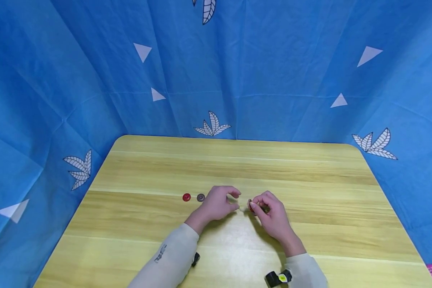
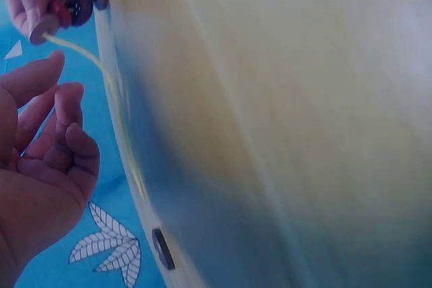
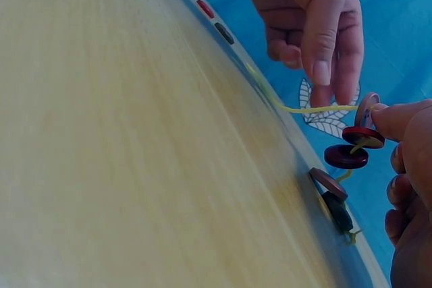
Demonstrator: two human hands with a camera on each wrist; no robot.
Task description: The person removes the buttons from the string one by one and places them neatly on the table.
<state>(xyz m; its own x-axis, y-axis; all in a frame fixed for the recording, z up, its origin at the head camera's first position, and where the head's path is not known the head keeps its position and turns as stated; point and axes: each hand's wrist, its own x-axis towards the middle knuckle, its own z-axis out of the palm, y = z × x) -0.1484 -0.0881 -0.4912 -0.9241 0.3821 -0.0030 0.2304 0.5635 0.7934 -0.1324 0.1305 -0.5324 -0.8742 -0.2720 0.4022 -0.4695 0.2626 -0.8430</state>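
Between its thumb and fingertips my right hand (image 1: 274,216) pinches a brown button (image 3: 366,108) that is threaded on a yellow string (image 3: 314,109). More buttons hang on the string below it: a red one (image 3: 363,137), a dark maroon one (image 3: 346,156) and others ending at a knotted tail. The string's free length runs leftward and droops over the table. My left hand (image 1: 219,202) hovers beside it with thumb and index finger apart, other fingers loosely bent, holding nothing. In the left wrist view, its fingertips (image 2: 50,65) are just below the string.
A loose red button (image 1: 186,197) and a grey button (image 1: 201,197) lie on the wooden table (image 1: 237,164), left of my left hand. A blue patterned curtain (image 1: 273,60) encloses the table's back and sides.
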